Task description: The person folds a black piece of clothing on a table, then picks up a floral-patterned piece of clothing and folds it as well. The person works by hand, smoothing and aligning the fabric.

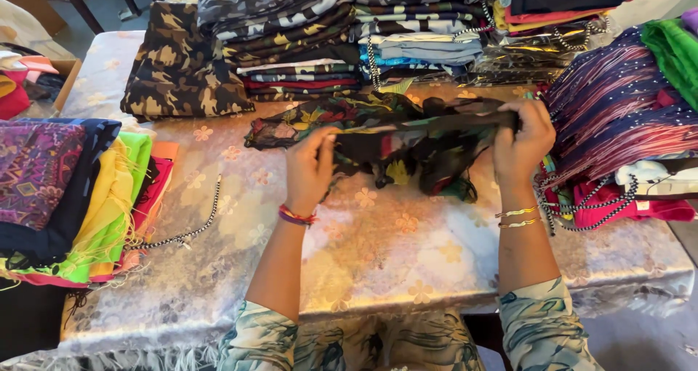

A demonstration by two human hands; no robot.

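what's in hand: a dark floral scarf (392, 142), black with red, yellow and green print, held just above the table (378, 254) in the middle of the view

left hand (311, 169): fingers closed, pinching the near edge of the scarf around its middle

right hand (522, 144): fingers curled shut around the right end, cloth bunched up in the fist

fold so far: honestly I'd call it early. The top edge is pulled into one straight-ish band between the two hands, but the rest hangs crumpled under it and the left end trails flat on the tablecloth

what's left, my guess: flatten it, line up the edges, fold it down, put it with a stack

already folded nearby: camo pile (182, 65) at the back, striped stacks (291, 44) next to it, bright scarves (87, 204) on the left

loose bit: black-and-white cord (185, 234) lying on the table, left of my left arm, not touching the scarf
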